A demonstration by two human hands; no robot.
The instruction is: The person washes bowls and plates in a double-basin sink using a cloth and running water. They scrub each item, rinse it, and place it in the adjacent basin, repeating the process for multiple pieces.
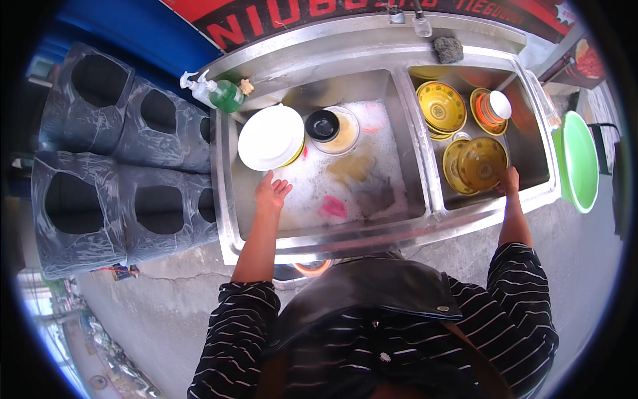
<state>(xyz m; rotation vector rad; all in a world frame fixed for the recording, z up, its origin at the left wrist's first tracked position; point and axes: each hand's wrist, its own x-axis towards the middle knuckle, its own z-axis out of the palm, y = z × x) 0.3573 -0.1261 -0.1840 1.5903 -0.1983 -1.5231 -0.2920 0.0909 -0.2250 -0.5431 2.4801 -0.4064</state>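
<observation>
My right hand (509, 180) grips the rim of a yellow patterned bowl (481, 162) in the right basin, over another yellow dish (452, 169). Behind stand a stack of yellow bowls (441, 106) and a dish holding orange-rimmed bowls with a white bowl (500, 104) on top. My left hand (273, 192), fingers apart, is at the near edge of a large white plate (271, 137) in the left basin; whether they touch is unclear. Something yellow shows under that plate. Beside it a small black bowl (322, 125) sits on a pale plate (344, 130). Foamy water holds a pink cloth-like piece (333, 207).
A steel divider (416, 144) separates the basins. Pump bottles, one green (227, 96), stand at the back left corner. A dark scouring pad (448, 50) lies on the back ledge near the tap (421, 26). Plastic-wrapped black items (82, 192) flank the left side, a green basin (578, 162) the right.
</observation>
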